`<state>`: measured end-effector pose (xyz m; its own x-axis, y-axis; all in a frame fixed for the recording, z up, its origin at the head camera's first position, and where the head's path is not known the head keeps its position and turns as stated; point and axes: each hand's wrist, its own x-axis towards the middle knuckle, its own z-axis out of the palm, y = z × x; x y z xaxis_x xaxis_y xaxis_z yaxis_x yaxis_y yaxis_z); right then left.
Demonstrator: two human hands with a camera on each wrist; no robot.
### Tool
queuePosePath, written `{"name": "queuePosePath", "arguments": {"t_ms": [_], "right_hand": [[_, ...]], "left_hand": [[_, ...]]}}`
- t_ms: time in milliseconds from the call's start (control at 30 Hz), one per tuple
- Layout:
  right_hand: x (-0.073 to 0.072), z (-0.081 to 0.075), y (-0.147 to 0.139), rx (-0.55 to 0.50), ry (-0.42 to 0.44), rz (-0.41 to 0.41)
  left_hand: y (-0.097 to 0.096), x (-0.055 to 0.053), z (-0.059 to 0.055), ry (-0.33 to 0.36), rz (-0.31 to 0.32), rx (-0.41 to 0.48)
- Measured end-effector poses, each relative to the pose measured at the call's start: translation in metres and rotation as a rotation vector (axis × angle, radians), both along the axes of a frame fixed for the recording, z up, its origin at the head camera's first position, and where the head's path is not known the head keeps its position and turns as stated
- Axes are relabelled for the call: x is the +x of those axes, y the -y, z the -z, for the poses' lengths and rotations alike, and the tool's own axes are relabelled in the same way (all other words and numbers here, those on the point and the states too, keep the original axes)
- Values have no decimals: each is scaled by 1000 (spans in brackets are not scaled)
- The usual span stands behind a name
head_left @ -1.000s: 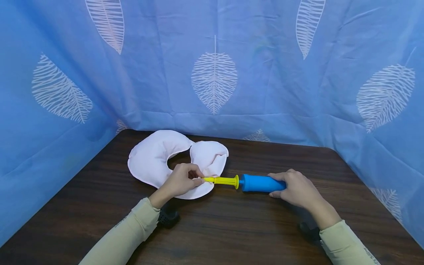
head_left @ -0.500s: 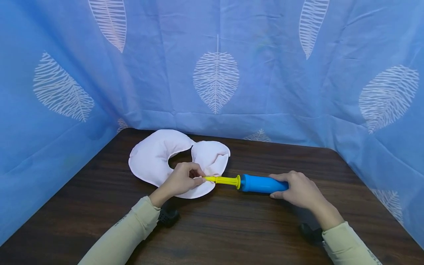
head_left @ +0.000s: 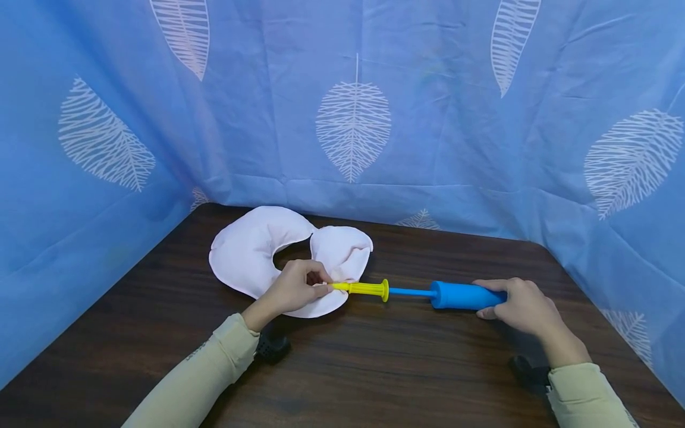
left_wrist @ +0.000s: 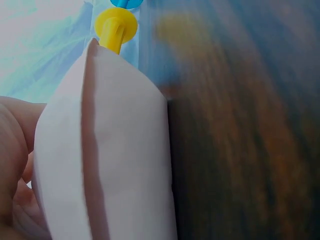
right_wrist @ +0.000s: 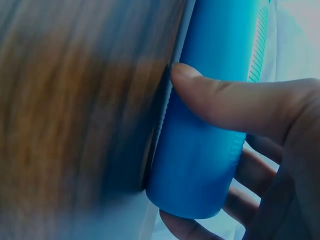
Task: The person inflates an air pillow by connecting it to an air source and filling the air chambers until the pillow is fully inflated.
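A pale pink U-shaped neck pillow point(head_left: 238, 261) lies on the table, one end creased. At its near edge my left hand point(head_left: 294, 288) pinches the yellow nozzle end of a hand pump where it meets the pillow; the very tip is hidden by the fingers. My right hand point(head_left: 521, 306) grips the pump's blue barrel point(head_left: 460, 295), thumb on the near side and fingers on the far side. Between the yellow end point(head_left: 369, 289) and the barrel a thin blue rod point(head_left: 411, 292) shows. In the right wrist view the thumb point(right_wrist: 235, 102) wraps over the barrel.
The dark wood-grain table point(head_left: 374, 368) carries the pillow and pump. Blue curtains point(head_left: 257, 119) with white leaf prints stand around its back and sides. Dark wrist-worn devices sit under both cuffs.
My right hand has drawn the blue barrel to the right, away from the yellow end, so a longer stretch of rod shows. My left hand keeps its pinch in nearly the same place.
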<state>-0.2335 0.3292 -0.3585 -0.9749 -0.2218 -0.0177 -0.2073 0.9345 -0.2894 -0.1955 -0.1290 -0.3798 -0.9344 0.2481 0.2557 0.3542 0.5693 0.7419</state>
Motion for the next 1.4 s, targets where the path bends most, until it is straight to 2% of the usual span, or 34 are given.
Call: {"name": "queuePosePath", "arguments": {"t_ms": [233,467,833,1100,1267,1400], "right_hand": [[-2,-2,-7,5,-4,24],[1,0,-7,5,5,33],[7,2,9,8,-74,-40],[15,3,48,-18,-120,-126],[26,1,77,-11,-154,-207],[33,0,90,7,-165,-231]], "left_hand": [[0,-1,-3,6,-6,0],[-1,-1,-1,16,-11,-12],[2,0,0,2,-49,-23],[0,1,-1,0,-17,-1],[-1,2,-2,-11,-7,1],[-1,3,-3,-12,1,-10]]}}
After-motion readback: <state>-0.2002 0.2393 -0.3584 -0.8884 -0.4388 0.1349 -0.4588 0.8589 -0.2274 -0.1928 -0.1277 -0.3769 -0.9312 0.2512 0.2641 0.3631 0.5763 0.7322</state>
